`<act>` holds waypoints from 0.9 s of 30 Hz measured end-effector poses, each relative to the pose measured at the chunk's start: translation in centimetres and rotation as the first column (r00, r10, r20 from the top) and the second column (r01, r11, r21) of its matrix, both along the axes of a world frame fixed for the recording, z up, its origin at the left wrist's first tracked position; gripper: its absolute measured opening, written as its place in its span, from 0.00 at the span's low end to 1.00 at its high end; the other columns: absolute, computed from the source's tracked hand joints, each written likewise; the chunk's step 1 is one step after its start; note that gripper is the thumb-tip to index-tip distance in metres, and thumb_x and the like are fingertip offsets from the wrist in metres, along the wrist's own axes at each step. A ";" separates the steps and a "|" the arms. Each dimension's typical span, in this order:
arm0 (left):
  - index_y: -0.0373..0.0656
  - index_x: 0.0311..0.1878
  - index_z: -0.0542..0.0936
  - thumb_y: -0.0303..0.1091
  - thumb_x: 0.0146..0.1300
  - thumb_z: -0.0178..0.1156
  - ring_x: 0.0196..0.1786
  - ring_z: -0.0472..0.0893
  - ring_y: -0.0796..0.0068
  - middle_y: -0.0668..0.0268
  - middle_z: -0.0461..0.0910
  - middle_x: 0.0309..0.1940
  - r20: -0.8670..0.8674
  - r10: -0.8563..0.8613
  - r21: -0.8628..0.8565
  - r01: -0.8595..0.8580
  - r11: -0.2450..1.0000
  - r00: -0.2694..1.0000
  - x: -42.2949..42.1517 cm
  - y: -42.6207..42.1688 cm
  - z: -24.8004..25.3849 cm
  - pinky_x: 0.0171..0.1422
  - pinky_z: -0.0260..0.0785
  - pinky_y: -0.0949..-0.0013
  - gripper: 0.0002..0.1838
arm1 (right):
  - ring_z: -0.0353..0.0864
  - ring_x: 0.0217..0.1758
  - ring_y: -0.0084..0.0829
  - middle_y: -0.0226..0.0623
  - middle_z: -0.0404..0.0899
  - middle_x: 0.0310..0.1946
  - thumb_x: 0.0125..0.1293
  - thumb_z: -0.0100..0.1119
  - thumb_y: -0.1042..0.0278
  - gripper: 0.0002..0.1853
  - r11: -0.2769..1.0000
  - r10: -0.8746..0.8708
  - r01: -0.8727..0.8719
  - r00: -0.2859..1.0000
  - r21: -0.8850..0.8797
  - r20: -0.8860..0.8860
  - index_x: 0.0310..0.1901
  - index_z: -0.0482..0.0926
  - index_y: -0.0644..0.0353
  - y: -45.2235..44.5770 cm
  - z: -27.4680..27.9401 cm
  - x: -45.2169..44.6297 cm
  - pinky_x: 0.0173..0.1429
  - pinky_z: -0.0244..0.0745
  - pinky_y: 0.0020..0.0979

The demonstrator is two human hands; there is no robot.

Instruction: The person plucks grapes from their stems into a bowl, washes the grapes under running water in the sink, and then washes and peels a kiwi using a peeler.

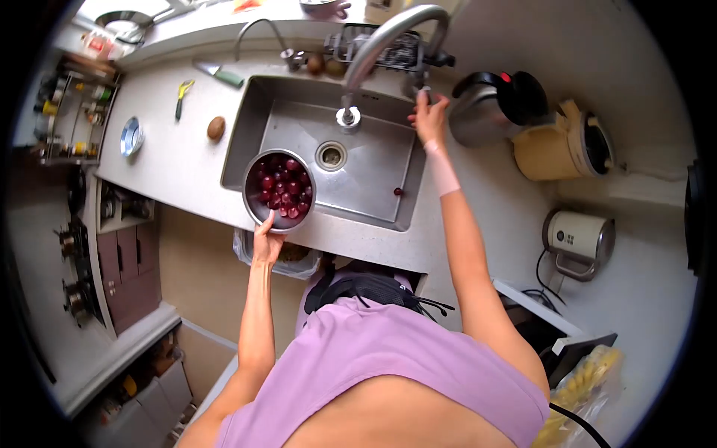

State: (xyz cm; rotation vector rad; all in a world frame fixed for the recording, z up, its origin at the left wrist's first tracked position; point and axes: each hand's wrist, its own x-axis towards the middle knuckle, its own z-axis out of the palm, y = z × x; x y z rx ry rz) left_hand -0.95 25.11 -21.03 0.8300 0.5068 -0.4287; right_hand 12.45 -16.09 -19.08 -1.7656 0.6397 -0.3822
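Observation:
My left hand [270, 240] grips the near rim of a round metal bowl [250, 203], with the thumb over the edge. Dark red grapes [284, 183] lie inside the bowl, which is over the left front edge of the steel sink [373, 160]. At the back right of the sink, my right hand [430, 118] has its fingers on the handle [423, 91] at the base of the curved faucet [366, 56]. No water stream shows clearly under the spout. A single grape [397, 192] lies on the right side of the sink floor.
Left of the sink are a brown round fruit [216, 128], a peeler [181, 97], a green-handled knife [220, 73] and a small bowl [131, 137]. A steel kettle [482, 116], a beige jug [549, 153] and another kettle [579, 237] stand on the right.

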 end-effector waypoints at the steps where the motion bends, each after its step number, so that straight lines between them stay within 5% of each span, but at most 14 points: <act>1: 0.47 0.68 0.64 0.35 0.68 0.57 0.63 0.73 0.66 0.64 0.71 0.63 0.001 0.009 -0.014 -0.009 1.000 1.000 -0.3 0.7 -0.7 0.64 0.70 0.56 0.26 | 0.82 0.21 0.33 0.44 0.80 0.26 0.71 0.48 0.44 0.31 1.000 -0.001 0.000 0.998 -0.020 -0.069 0.55 0.61 0.70 -0.5 0.9 1.5 0.30 0.75 0.32; 3: 0.48 0.68 0.63 0.38 0.69 0.57 0.61 0.74 0.66 0.65 0.71 0.62 0.044 0.073 0.002 -0.073 0.997 0.996 -0.7 1.2 -0.7 0.63 0.71 0.56 0.26 | 0.85 0.24 0.37 0.45 0.82 0.22 0.71 0.40 0.37 0.34 0.977 0.064 -0.105 0.975 -0.184 -0.215 0.38 0.79 0.68 -2.7 -1.8 4.4 0.34 0.77 0.36; 5: 0.48 0.70 0.61 0.41 0.70 0.56 0.63 0.72 0.64 0.64 0.68 0.65 0.068 0.064 0.031 -0.066 0.997 0.996 -0.6 1.6 -0.4 0.64 0.69 0.54 0.28 | 0.85 0.24 0.37 0.44 0.81 0.19 0.70 0.40 0.47 0.29 0.973 0.060 -0.103 0.977 -0.207 -0.205 0.30 0.82 0.65 -3.4 -2.1 4.7 0.35 0.77 0.37; 11: 0.49 0.71 0.59 0.43 0.70 0.56 0.66 0.70 0.62 0.61 0.66 0.67 0.049 0.031 0.075 -0.034 0.997 0.998 -1.4 2.8 0.2 0.64 0.70 0.52 0.30 | 0.85 0.27 0.33 0.44 0.83 0.28 0.73 0.37 0.62 0.21 0.994 0.069 -0.069 0.998 0.079 0.002 0.38 0.80 0.68 -3.6 -4.6 2.9 0.34 0.79 0.27; 12: 0.49 0.71 0.58 0.43 0.70 0.55 0.66 0.70 0.61 0.61 0.66 0.67 0.058 0.026 0.071 -0.030 0.997 0.998 -1.5 2.9 0.2 0.65 0.70 0.51 0.30 | 0.85 0.31 0.33 0.45 0.83 0.33 0.76 0.34 0.57 0.22 0.987 0.137 -0.136 0.991 0.089 0.001 0.52 0.73 0.66 -4.2 -5.4 2.5 0.34 0.78 0.27; 14: 0.48 0.71 0.58 0.43 0.71 0.54 0.66 0.70 0.60 0.61 0.66 0.67 0.050 0.016 0.087 -0.021 0.996 0.999 -1.9 3.1 0.2 0.64 0.70 0.50 0.30 | 0.84 0.34 0.33 0.47 0.82 0.39 0.77 0.33 0.47 0.25 0.970 -0.050 0.018 0.991 0.243 0.125 0.61 0.62 0.60 -1.8 -4.0 1.0 0.35 0.78 0.28; 16: 0.48 0.71 0.58 0.41 0.71 0.53 0.67 0.69 0.60 0.60 0.66 0.67 0.038 0.022 0.086 -0.025 0.996 0.999 -2.0 3.4 0.6 0.64 0.71 0.51 0.29 | 0.82 0.30 0.33 0.44 0.78 0.38 0.73 0.37 0.38 0.28 0.899 -0.323 0.281 0.944 0.337 0.073 0.57 0.58 0.57 -0.1 -6.9 -0.6 0.30 0.75 0.30; 17: 0.49 0.71 0.58 0.41 0.71 0.54 0.66 0.70 0.62 0.61 0.66 0.67 0.023 0.038 0.091 -0.040 0.995 0.999 -2.2 3.4 0.7 0.63 0.71 0.52 0.29 | 0.81 0.26 0.32 0.39 0.76 0.30 0.74 0.36 0.38 0.26 0.878 -0.302 0.303 0.951 0.371 -0.063 0.56 0.59 0.56 1.1 -9.2 -1.9 0.28 0.74 0.29; 19: 0.51 0.71 0.58 0.40 0.71 0.54 0.66 0.70 0.63 0.63 0.65 0.67 -0.014 0.063 0.082 -0.062 0.995 0.998 -3.0 3.9 0.8 0.62 0.72 0.53 0.29 | 0.84 0.31 0.36 0.47 0.81 0.34 0.70 0.48 0.44 0.21 0.950 0.185 -0.284 0.845 -0.129 -0.501 0.41 0.72 0.58 2.2 -16.5 -5.6 0.36 0.78 0.37; 20: 0.51 0.72 0.57 0.40 0.71 0.54 0.66 0.70 0.63 0.63 0.65 0.67 -0.024 0.077 0.066 -0.075 0.995 0.997 -3.1 4.2 0.6 0.62 0.72 0.53 0.29 | 0.83 0.42 0.41 0.50 0.82 0.41 0.63 0.58 0.50 0.20 0.694 0.406 -0.683 0.633 -0.228 -0.659 0.44 0.74 0.60 2.7 -18.9 -8.0 0.45 0.77 0.41; 21: 0.51 0.72 0.57 0.40 0.71 0.54 0.66 0.70 0.63 0.63 0.65 0.67 -0.034 0.089 0.109 -0.085 0.990 0.995 -3.2 4.2 1.5 0.62 0.72 0.52 0.29 | 0.80 0.52 0.45 0.50 0.80 0.46 0.59 0.61 0.54 0.20 0.373 0.428 -0.924 0.247 -0.078 -0.869 0.47 0.77 0.59 3.2 -20.1 -9.3 0.53 0.76 0.43; 22: 0.50 0.72 0.57 0.40 0.72 0.52 0.66 0.70 0.64 0.63 0.65 0.67 -0.040 0.078 0.122 -0.073 0.990 0.996 -3.4 4.3 2.1 0.64 0.70 0.53 0.28 | 0.79 0.54 0.44 0.49 0.79 0.48 0.61 0.59 0.60 0.15 0.188 0.283 -0.982 0.061 -0.007 -0.957 0.47 0.80 0.58 4.3 -21.6 -10.5 0.55 0.77 0.44; 24: 0.48 0.71 0.57 0.40 0.72 0.51 0.66 0.70 0.64 0.63 0.66 0.67 -0.017 0.126 0.159 -0.122 0.980 0.992 -3.8 4.5 2.8 0.66 0.69 0.53 0.28 | 0.79 0.55 0.45 0.47 0.79 0.46 0.62 0.57 0.66 0.12 0.214 0.147 -0.932 0.326 -0.292 -0.934 0.46 0.81 0.57 5.0 -26.1 -12.9 0.56 0.77 0.43; 27: 0.45 0.69 0.59 0.41 0.73 0.50 0.65 0.71 0.63 0.61 0.68 0.65 -0.054 0.161 0.178 -0.149 0.973 0.985 -4.3 4.9 4.1 0.67 0.69 0.55 0.26 | 0.81 0.52 0.45 0.44 0.79 0.50 0.63 0.57 0.66 0.12 0.181 0.160 -0.929 0.352 -0.323 -0.922 0.47 0.83 0.55 5.1 -26.6 -12.5 0.51 0.80 0.39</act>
